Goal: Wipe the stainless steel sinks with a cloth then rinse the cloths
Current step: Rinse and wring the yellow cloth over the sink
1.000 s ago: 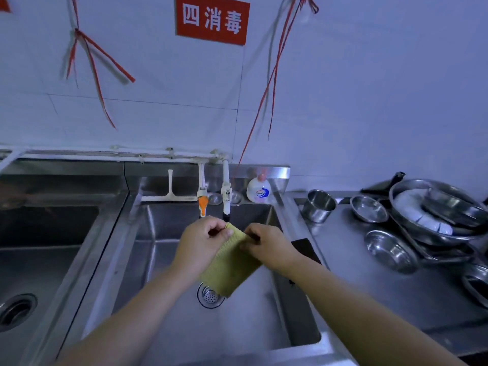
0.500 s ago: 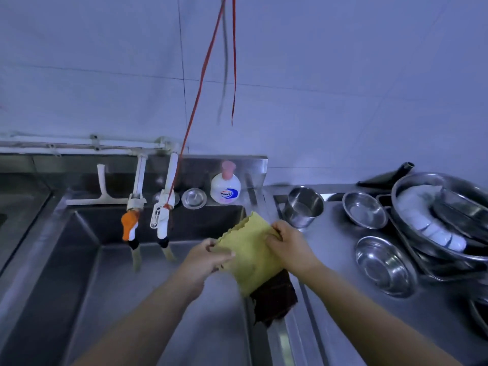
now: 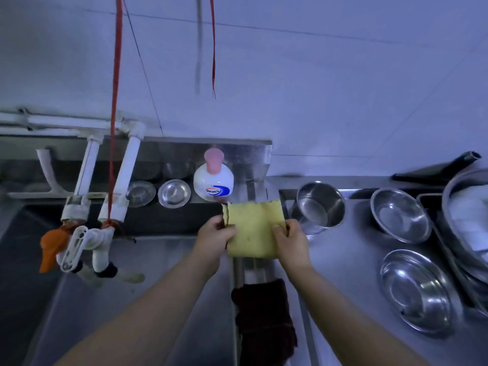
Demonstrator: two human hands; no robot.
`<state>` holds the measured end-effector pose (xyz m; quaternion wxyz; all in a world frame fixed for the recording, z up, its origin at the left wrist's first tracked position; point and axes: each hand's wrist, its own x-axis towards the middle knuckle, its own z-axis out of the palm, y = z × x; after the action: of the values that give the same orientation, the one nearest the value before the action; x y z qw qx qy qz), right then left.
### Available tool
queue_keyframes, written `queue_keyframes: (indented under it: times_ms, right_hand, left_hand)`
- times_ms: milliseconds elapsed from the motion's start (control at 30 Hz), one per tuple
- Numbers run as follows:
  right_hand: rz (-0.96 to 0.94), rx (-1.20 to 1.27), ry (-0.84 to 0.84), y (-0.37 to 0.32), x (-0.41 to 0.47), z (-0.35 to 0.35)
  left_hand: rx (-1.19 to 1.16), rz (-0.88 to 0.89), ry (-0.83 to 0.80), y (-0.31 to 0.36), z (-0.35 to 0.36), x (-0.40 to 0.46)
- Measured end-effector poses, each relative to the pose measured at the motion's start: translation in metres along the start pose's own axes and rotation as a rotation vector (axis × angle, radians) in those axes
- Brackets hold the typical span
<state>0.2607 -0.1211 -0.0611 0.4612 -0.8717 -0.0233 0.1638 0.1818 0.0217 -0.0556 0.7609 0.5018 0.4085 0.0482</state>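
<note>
While the left hand point(image 3: 215, 237) and right hand point(image 3: 291, 240) each pinch a side of the yellow cloth point(image 3: 253, 229), it hangs spread over the sink's point(image 3: 148, 299) right rim, above a dark cloth point(image 3: 264, 320) draped there.

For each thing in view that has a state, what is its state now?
yellow cloth: folded, held over the sink rim
left hand: pinches the cloth's left edge
right hand: pinches its right edge
dark cloth: draped over the sink rim
taps: no water seen running
metal cup: upright
</note>
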Motion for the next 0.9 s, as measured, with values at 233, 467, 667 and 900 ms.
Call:
queue_keyframes:
  times_ms: [233, 467, 667, 900]
  right_hand:
    - [0.043, -0.234, -0.070, 0.015, 0.021, 0.013]
    - [-0.095, -0.259, -0.067, 0.019, 0.020, 0.011]
    - [-0.250, -0.573, 0.029, 0.020, 0.005, 0.004]
    - [-0.744, -0.954, 0.059, -0.013, -0.050, 0.011]
  left_hand:
    - [0.360, -0.080, -0.026, -0.034, 0.007, 0.035]
    - [0.511, 0.071, 0.058, -0.041, 0.008, 0.042]
    - [0.615, 0.083, 0.069, -0.043, -0.006, 0.032]
    - [1.072, 0.320, 0.081, -0.042, -0.062, -0.035]
